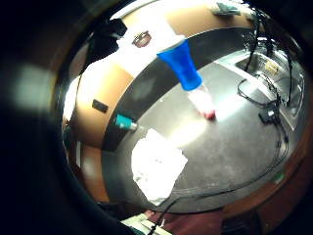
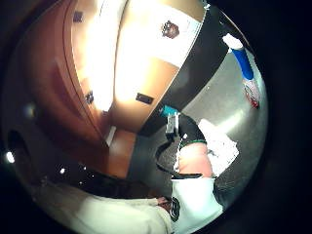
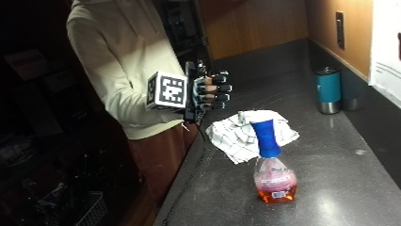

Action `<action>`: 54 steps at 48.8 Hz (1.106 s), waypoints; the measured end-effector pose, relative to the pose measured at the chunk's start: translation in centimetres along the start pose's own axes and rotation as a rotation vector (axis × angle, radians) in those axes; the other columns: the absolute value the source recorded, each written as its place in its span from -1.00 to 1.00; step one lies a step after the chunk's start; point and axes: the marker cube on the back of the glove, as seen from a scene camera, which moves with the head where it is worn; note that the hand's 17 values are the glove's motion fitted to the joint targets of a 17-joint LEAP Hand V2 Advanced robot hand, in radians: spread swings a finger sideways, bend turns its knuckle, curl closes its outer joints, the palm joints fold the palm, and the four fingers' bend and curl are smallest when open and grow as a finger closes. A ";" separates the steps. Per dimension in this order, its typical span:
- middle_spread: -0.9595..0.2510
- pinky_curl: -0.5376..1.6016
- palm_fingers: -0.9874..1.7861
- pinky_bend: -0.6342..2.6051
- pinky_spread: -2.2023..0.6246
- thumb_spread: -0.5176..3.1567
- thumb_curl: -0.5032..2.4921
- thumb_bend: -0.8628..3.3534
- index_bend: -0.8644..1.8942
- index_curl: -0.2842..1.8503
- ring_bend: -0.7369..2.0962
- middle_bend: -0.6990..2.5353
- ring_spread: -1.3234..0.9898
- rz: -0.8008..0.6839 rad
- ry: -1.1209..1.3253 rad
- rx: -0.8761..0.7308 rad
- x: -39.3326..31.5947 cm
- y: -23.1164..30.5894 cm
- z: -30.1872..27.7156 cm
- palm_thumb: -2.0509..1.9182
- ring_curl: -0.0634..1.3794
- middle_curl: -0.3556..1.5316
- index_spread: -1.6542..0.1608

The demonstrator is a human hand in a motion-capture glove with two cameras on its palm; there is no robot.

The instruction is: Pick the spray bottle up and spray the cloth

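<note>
Nearest stands one clear spray bottle (image 3: 274, 173) with orange liquid and a blue trigger head, upright on the dark speckled tabletop (image 3: 351, 188). Just behind it lies one crumpled white checked cloth (image 3: 241, 133). My black-gloved right hand (image 3: 210, 92) hangs above the tabletop's near edge, apart from bottle and cloth, fingers curled in, holding nothing. One teal metal tumbler (image 3: 327, 90) stands farther back near the wall. Thin black cables (image 1: 274, 122) trail across the tabletop.
</note>
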 end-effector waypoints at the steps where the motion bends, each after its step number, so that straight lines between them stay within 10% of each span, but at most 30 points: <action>1: 0.55 -0.19 0.03 -0.42 0.63 -0.19 -0.35 -0.60 -0.29 -0.51 -0.25 -0.41 0.11 0.009 -0.008 0.016 0.2 -0.1 0.0 0.43 -0.52 -0.25 0.49; 35: 0.57 -0.15 -0.04 -0.35 0.63 -0.21 -0.33 -0.60 -0.32 -0.57 -0.18 -0.40 0.11 0.286 -0.268 0.396 6.1 -4.0 2.9 0.44 -0.45 -0.23 0.54; 54: 0.61 -0.14 -0.24 -0.32 0.64 -0.23 -0.35 -0.61 -0.30 -0.59 -0.22 -0.41 0.14 0.378 -0.287 0.325 8.7 -6.7 5.4 0.38 -0.47 -0.23 0.52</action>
